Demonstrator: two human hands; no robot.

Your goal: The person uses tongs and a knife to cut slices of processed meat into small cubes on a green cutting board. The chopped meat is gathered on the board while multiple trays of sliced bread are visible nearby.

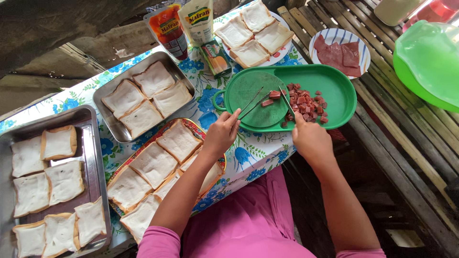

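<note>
Mid-chop: left hand [221,134] gripped tongs [252,104] pinning meat strip [273,95]. Right hand [310,139] clenched knife [287,103]; next cut probably needed steady hold.

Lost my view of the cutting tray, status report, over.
Left hand grips tongs on a meat piece. Right hand holds knife by diced meat. Nothing blocking.

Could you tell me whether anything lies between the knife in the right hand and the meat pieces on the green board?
Nothing visible does. The right hand holds the knife right against the chopped meat on the green board; the left hand holds tongs beside it.
</note>
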